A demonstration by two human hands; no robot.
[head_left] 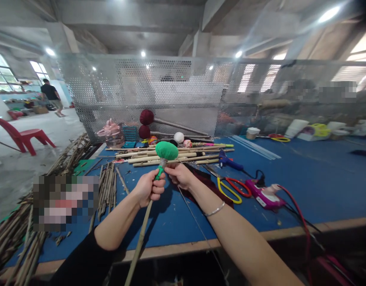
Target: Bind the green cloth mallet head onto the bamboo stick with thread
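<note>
Fingers of the left hand are curled firmly round the mallet, just below its green head. Those of the right hand are bunched narrow at its neck; I cannot tell whether they pinch anything. From where I stand, the mallet is tilted over the blue table, head up and stick running down towards seven o'clock. Beside the right hand a string trails towards five.

Taking the green head as the clock's centre, two dark red balls on sticks lie at eleven, and a white ball sits between one and two. Pale rods lie just behind the head. At three is a blue glue gun, at four the scissors, and at eight some twigs. Further off, at nine, stands a red chair.
</note>
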